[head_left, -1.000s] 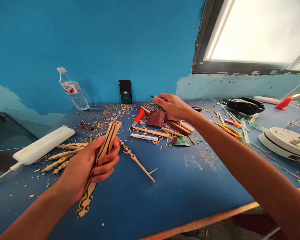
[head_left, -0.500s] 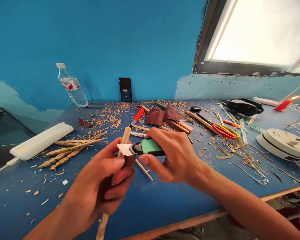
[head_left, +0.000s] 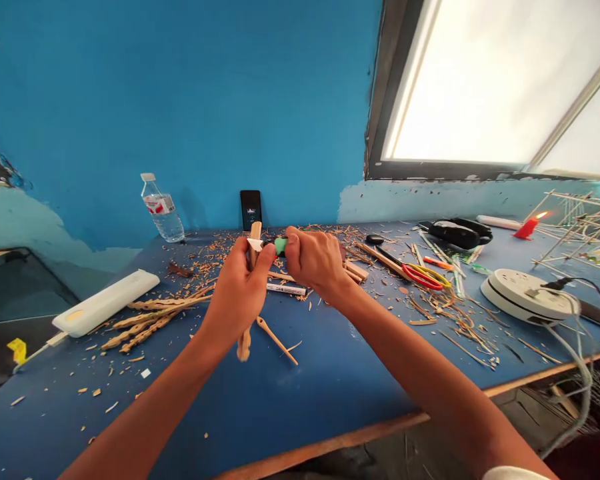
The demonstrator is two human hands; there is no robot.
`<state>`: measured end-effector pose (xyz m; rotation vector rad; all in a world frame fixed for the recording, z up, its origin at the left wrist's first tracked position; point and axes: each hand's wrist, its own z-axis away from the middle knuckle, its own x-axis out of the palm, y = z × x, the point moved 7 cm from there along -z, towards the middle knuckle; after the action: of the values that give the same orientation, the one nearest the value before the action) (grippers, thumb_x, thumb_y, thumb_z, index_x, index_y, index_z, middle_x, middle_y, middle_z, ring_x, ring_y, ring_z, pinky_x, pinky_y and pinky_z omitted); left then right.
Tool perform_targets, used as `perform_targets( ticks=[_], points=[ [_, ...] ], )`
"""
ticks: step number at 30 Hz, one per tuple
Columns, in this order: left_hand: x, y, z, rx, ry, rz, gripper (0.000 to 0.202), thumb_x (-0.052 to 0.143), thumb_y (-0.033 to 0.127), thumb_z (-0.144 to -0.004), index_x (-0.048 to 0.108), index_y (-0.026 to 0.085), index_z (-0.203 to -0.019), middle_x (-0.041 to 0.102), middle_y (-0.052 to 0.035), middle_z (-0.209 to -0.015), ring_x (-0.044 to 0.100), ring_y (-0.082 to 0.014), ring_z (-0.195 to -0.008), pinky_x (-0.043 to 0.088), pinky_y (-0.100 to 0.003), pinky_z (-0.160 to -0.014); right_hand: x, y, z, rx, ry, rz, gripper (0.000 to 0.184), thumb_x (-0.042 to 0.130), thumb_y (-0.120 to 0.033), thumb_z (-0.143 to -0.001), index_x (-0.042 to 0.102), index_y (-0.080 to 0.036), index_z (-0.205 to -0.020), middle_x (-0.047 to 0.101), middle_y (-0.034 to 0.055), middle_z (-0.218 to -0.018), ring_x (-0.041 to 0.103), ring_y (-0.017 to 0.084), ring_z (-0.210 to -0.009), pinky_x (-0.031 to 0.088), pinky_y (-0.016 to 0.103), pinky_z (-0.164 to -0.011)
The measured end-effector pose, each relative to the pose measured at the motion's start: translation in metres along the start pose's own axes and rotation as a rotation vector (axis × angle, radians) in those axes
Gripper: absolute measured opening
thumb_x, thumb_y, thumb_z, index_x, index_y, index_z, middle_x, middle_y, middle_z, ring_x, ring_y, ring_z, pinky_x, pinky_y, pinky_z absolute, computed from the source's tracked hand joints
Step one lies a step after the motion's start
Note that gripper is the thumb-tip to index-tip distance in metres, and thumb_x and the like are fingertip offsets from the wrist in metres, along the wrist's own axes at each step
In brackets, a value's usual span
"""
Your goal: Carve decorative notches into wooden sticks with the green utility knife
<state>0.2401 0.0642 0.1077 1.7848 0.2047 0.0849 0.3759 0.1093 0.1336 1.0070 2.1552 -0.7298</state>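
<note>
My left hand (head_left: pixel 241 283) is closed round a narrow wooden stick (head_left: pixel 244 345), held nearly upright, its top poking out above my fingers. In my right hand (head_left: pixel 316 259) is a utility knife (head_left: pixel 281 246) with a green and black handle, most of it covered by my fingers. Its pale blade (head_left: pixel 255 244) lies across the stick near the top, and my left thumb is against the knife's front end. Below my hands a thin carved stick (head_left: pixel 278 341) lies on the blue table (head_left: pixel 320 400). A white marker (head_left: pixel 287 289) rests just behind it.
Wavy carved sticks (head_left: pixel 150 315) and a white lamp-like bar (head_left: pixel 107 303) lie left. A water bottle (head_left: pixel 163 210) and a phone (head_left: pixel 251 209) stand at the wall. Right are scissors (head_left: pixel 425 277), a white power strip (head_left: pixel 527 295), a lit red candle (head_left: pixel 527 228) and a stick frame (head_left: pixel 580 227).
Both hands have moved farther out over the table, with the stick and knife still held. My right hand is turned more over the handle. The camera view has shifted.
</note>
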Motion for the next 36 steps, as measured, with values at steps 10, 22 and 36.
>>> perform_targets(
  ticks=[10,22,36],
  points=[
    [0.004,-0.004,-0.091,0.044,0.16,-0.172,0.036,0.065,0.04,-0.098,0.064,0.017,-0.126,0.068,-0.01,-0.124,0.069,-0.0232,-0.103,0.061,-0.044,-0.087,0.038,0.03,-0.076,0.33,-0.068,-0.05,0.033,0.062,-0.044,-0.102,0.067,-0.016,-0.119,0.069,0.0091,-0.118,0.068,0.024,-0.105,0.056,0.046,-0.093],
    [0.013,0.028,-0.034,0.191,-0.251,0.049,0.021,0.051,0.043,-0.102,0.052,0.022,-0.105,0.057,0.0048,-0.076,0.053,-0.0099,-0.055,0.049,-0.025,-0.053,-0.003,0.095,-0.091,0.381,-0.16,-0.797,0.073,0.011,-0.075,-0.101,0.056,-0.02,-0.082,0.049,-0.0021,-0.062,0.045,0.013,-0.048,0.043,0.028,-0.05],
    [-0.021,0.105,0.039,1.552,0.078,-0.421,0.033,0.081,-0.003,-0.075,0.078,0.025,-0.093,0.075,0.0006,-0.094,0.076,-0.0199,-0.091,0.063,-0.032,-0.072,-0.064,-0.017,-0.039,-0.179,-0.209,-1.413,0.031,0.077,-0.032,-0.09,0.062,-0.022,-0.116,0.051,-0.007,-0.072,0.04,0.006,-0.051,0.034,0.024,-0.046]
  ],
)
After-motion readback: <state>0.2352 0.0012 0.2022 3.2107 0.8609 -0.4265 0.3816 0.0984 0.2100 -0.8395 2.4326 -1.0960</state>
